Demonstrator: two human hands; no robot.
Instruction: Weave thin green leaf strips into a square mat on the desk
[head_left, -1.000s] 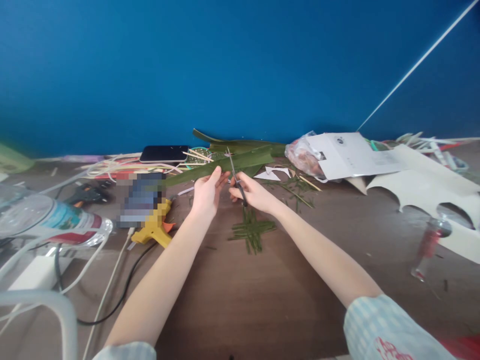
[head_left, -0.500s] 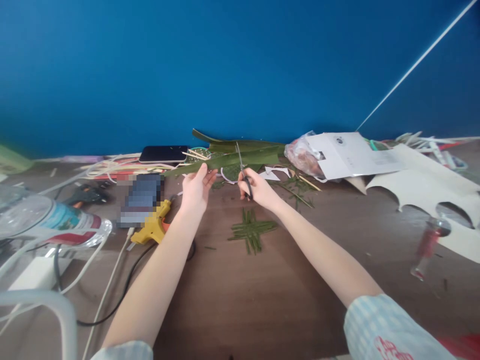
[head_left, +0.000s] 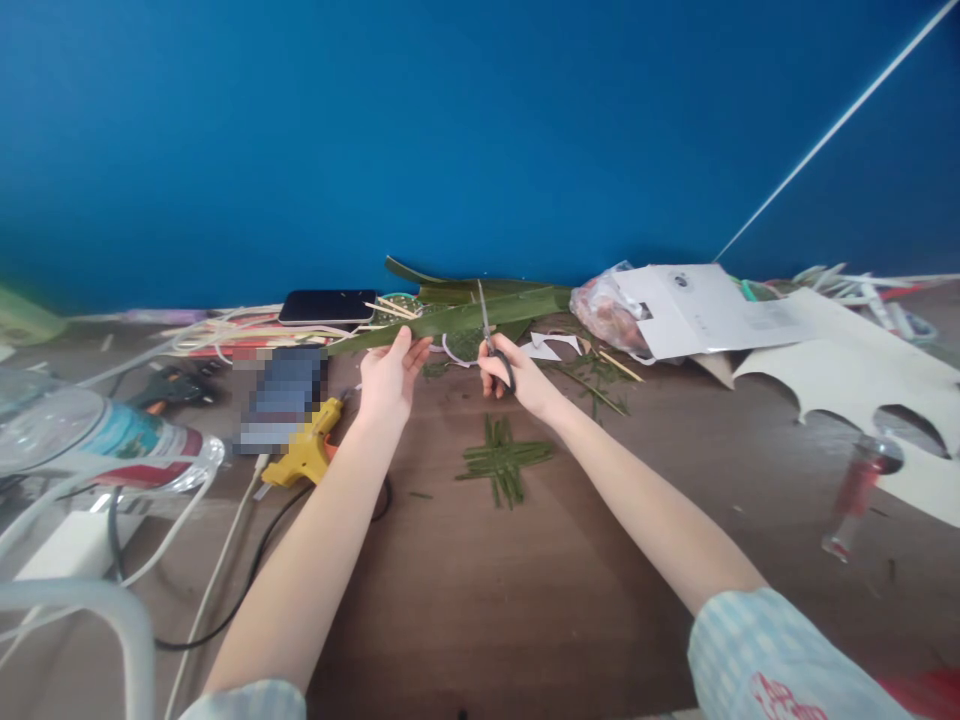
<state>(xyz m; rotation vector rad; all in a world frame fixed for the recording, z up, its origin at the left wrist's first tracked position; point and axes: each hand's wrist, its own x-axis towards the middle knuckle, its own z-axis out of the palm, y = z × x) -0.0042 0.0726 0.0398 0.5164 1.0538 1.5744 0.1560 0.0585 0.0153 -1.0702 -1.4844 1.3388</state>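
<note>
A long green leaf strip (head_left: 450, 320) stretches slantwise in front of me, pinched between the thumb and fingers of my left hand (head_left: 390, 375). My right hand (head_left: 517, 375) grips a pair of scissors (head_left: 486, 318) by its dark handles, with the blades pointing up and away across the strip. Whether the blades are parted is too fine to make out. Below the hands, short green leaf pieces (head_left: 504, 458) lie crossed in a small pile on the brown table (head_left: 480, 590). More green leaves (head_left: 465, 290) lie against the wall behind.
At left are a yellow glue gun (head_left: 306, 448), a blurred-out device (head_left: 281, 400), a black phone (head_left: 328, 307), a plastic bottle (head_left: 150, 440) and cables. White cut board (head_left: 847, 350), a plastic bag (head_left: 609, 312) and a red clear-ended tool (head_left: 859, 495) lie right. A blue wall (head_left: 480, 130) rises behind.
My right hand with the scissors has shifted slightly right and the scissors have turned a little. The leaf strip's right end sits slightly higher. My left hand keeps its pinch almost in place.
</note>
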